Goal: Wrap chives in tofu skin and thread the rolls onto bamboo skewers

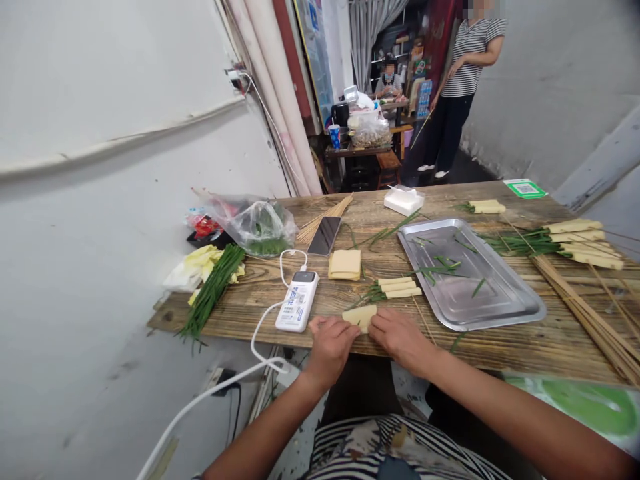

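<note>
At the table's near edge, a pale yellow tofu sheet (pixel 361 316) lies between my two hands, partly covered by fingers. My left hand (pixel 332 343) pinches its left side with the fingers closed. On the other side my right hand (pixel 397 339) grips the right end. A bit of green chive shows at the sheet's lower edge. Just beyond sits a stack of square tofu sheets (pixel 345 265). Several finished tofu rolls (pixel 397 288) with chive ends poking out rest right of the stack, close to the metal tray.
A metal tray (pixel 473 277) holds scattered chive pieces. Bamboo skewers (pixel 583 307) and more rolls (pixel 575 233) lie at right. A power bank (pixel 299 303) with white cables, a phone (pixel 325 235), a chive bundle (pixel 215 290) and a plastic bag (pixel 260 223) are left. A person (pixel 473 60) stands beyond.
</note>
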Motion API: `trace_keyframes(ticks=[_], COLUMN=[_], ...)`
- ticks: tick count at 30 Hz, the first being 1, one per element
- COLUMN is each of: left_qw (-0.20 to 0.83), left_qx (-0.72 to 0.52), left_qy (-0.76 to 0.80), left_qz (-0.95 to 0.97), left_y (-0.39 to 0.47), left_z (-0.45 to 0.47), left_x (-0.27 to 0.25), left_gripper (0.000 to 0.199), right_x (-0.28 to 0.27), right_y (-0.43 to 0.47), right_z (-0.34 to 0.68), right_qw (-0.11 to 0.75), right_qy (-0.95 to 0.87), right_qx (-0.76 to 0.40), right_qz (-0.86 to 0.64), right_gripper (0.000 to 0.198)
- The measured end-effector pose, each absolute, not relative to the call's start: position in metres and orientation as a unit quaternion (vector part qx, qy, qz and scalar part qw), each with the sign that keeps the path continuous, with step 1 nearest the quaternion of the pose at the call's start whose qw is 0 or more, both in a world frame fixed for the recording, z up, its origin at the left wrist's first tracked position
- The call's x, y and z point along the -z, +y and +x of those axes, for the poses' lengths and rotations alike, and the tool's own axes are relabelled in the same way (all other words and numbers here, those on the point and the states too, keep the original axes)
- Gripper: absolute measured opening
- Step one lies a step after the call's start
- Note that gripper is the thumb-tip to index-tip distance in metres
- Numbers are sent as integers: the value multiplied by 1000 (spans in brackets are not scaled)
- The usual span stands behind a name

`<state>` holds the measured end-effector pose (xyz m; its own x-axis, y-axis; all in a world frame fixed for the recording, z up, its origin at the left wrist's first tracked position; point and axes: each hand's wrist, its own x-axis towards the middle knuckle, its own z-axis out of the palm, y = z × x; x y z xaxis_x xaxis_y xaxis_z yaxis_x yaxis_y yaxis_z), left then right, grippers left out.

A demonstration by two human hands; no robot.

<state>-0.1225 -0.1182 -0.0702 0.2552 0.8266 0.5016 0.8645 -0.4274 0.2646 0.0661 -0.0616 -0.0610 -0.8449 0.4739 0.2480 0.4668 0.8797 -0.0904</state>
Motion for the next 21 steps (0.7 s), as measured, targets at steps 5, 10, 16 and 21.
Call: trace_keyframes(ticks=[5,10,16,21], left_qw=[99,98,60,49], left_qx=[241,233,235,230], left_qy=[-530,-520,-518,-529], left_qz=[-807,-816,-820,-815], left_y=[-125,-123,-116,-114], left_z=[-121,-124,-125,-124], left_x=[75,78,77,72], left_gripper=[15,14,15,16], right_x=[60,57,56,58], right_y=[-59,-58,-62,-61], right_z=[65,65,65,64], right_qw=[124,119,106,102], right_qy=[-960,-960,-961,-959], right_qx=[-18,-18,20,9], right_qz=[-249,-253,-255,-263], right_gripper=[19,20,13,19])
